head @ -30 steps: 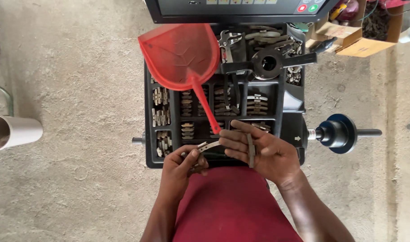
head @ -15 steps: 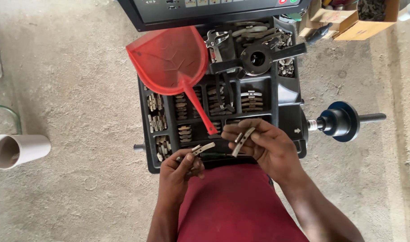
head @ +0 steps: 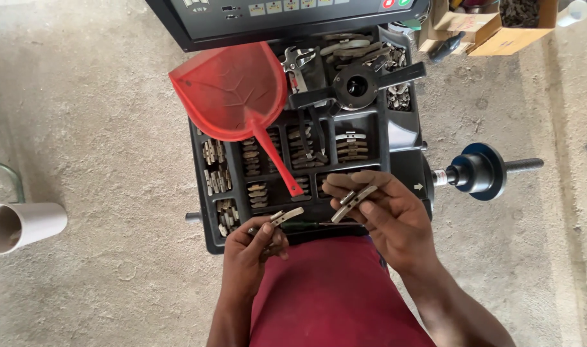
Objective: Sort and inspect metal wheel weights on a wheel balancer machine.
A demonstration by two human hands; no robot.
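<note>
While both hands hover over the black compartment tray point(head: 207, 193), the right hand point(head: 380, 215) pinches a grey metal clip weight point(head: 353, 200) and the left hand point(head: 258, 247) clasps another weight point(head: 286, 216). Sorting looks midway: compartments hold many similar curved, dull pieces beside a red scoop point(head: 232, 90).

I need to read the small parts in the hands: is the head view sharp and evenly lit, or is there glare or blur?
Head view: soft, even daylight, no glare; the left hand and right hand with their metal clips look sharp; the tray compartments are dim; only faint shadows on the floor.
</note>
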